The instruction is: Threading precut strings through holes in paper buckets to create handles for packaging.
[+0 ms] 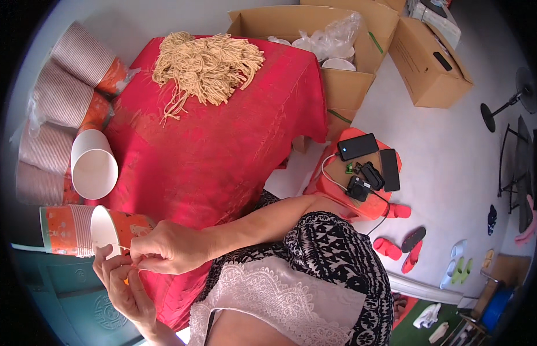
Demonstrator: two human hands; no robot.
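In the head view a paper bucket (136,224), orange printed outside and white inside, lies on its side at the table's left edge. Right at its rim, my right hand (171,248) pinches a short pale cord (124,248) between thumb and fingers. Lower down, my left hand (125,288) has bent fingers at the cord's other end, against the bucket's lower side; its exact grip is partly hidden. A nested stack of orange buckets (61,230) lies just left of the rim. Farther along, a heap of beige cords (205,66) rests on the red tablecloth (222,144).
Wrapped stacks of buckets (64,92) and a white bucket (94,164) line the left side. An open carton (343,86) holds more white buckets at the back. Phones and a small camera (358,188) sit on a red stool (323,187). Slippers (387,248) lie on the floor.
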